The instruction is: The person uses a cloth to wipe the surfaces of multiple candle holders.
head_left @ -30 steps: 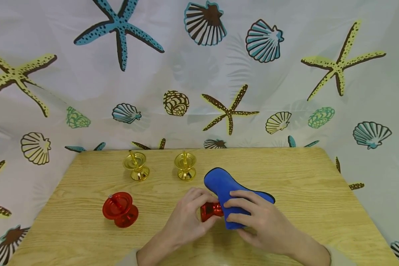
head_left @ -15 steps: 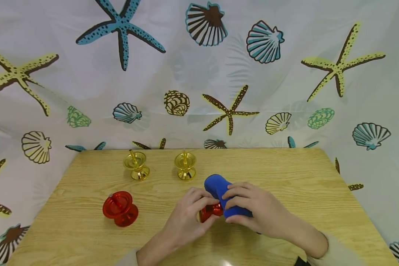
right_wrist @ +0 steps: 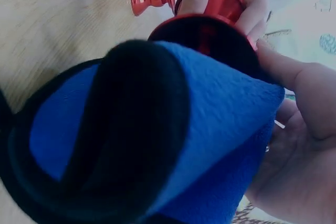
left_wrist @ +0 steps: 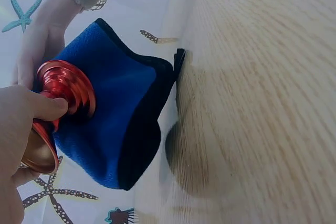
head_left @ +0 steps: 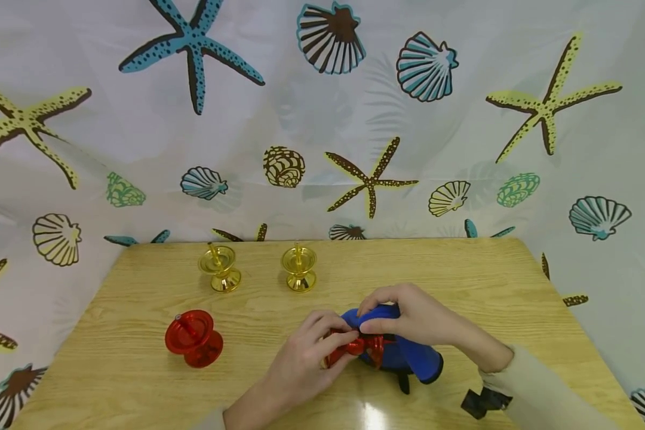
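Observation:
My left hand [head_left: 303, 358] grips a red metal candle holder [head_left: 375, 352] by its stem and base, tilted on its side. Thumb and stem show closely in the left wrist view, where the flared red dish [left_wrist: 79, 90] lies against a blue cloth [left_wrist: 113, 114] with black edging. My right hand [head_left: 416, 316] pinches this cloth by the dish's rim, and the rest hangs down in folds. From the right wrist, the cloth [right_wrist: 226, 98] covers part of the dish's dark inside, where a thin post shows.
A second red candle holder [head_left: 193, 337] stands on the wooden table [head_left: 516, 310] at left. Two gold candle holders [head_left: 226, 272] [head_left: 299, 269] stand farther back. Behind the table hangs a white curtain [head_left: 312, 119] printed with shells and starfish. A black strap piece hangs at the right cuff.
My right hand has moved up the cloth and turned over, and the cloth now hangs down to the right. The red dish's rim has come into view. The left hand keeps its grip.

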